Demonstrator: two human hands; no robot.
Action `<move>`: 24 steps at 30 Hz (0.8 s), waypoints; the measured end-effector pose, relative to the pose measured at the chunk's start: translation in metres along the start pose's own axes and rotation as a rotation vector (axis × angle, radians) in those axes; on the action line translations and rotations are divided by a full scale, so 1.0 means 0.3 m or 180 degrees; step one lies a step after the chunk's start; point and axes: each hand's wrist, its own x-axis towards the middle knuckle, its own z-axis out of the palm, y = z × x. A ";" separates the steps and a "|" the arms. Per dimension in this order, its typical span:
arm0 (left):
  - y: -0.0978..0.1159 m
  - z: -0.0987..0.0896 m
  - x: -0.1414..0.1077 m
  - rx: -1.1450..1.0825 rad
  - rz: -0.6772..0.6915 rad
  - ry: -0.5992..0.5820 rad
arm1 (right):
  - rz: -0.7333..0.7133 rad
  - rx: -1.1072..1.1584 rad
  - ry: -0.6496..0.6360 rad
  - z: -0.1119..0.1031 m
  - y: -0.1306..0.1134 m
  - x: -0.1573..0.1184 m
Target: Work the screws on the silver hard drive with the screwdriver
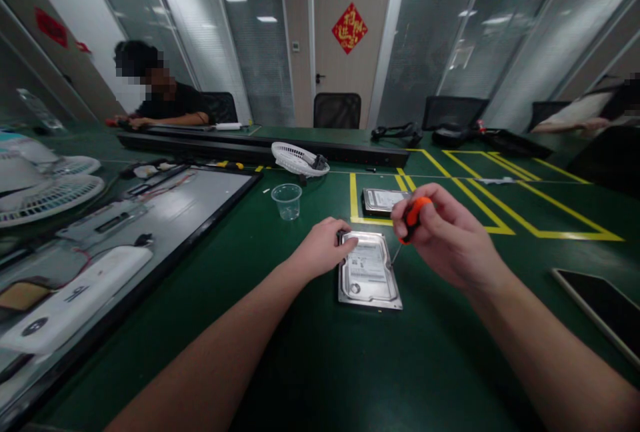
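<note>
A silver hard drive (371, 275) lies flat on the green table (310, 365) in front of me. My left hand (327, 245) grips its upper left edge, the thumb resting on the top face. In my right hand (447, 235) is a screwdriver (418, 213) with an orange and black handle, held between thumb and fingers. Its thin shaft slants down to the drive's right edge; whether the tip sits in a screw is too small to tell. Behind them, a second hard drive (383, 200) lies within yellow tape, partly covered by my right fingers.
A clear plastic cup (287, 203) stands left of the drives, near a white fan grille (299, 160). A large opened panel (210, 189) with parts fills the left side. A phone-like device (600, 309) lies at right. People sit across the table and far right.
</note>
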 end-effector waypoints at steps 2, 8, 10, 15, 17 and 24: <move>0.001 -0.001 0.000 -0.0005 0.0002 0.0000 | -0.0037 0.0002 -0.0009 0.002 0.001 0.000; 0.004 -0.003 0.001 -0.0030 -0.0034 -0.0007 | 0.0018 0.0042 0.0070 0.010 -0.008 0.004; 0.003 -0.002 0.002 -0.0034 -0.0029 -0.0010 | 0.0050 0.0046 0.0112 0.009 -0.010 0.006; 0.004 -0.004 0.000 -0.0015 -0.0014 -0.0012 | 0.0038 0.0062 0.0031 0.002 -0.006 0.002; 0.007 -0.006 -0.001 -0.0011 -0.0026 -0.0025 | 0.0065 0.0056 0.0020 0.001 -0.004 -0.001; 0.008 -0.006 0.000 -0.0023 -0.0061 -0.0019 | 0.0010 -0.0002 0.0069 0.010 -0.004 0.002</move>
